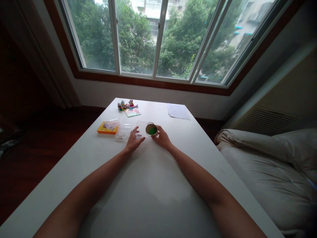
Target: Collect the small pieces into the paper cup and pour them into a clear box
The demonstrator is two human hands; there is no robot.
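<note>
My right hand (pixel 161 137) is wrapped round the right side of a round cup (pixel 149 129), which has something green inside. To the left of the cup, my left hand (pixel 134 140) has its fingers apart and nothing between them. A clear plastic box (pixel 123 131) lies open on the white table, partly behind my left hand and beside the cup. Farther left sits an orange and yellow box (pixel 104 128) with a clear piece resting on its top.
Small colourful figures (pixel 121 106) stand at the back left of the table (pixel 153 185), near a patterned card (pixel 133 113). White paper sheets (pixel 178 111) lie at the back right. A beige sofa (pixel 262 162) is beside the table's right edge.
</note>
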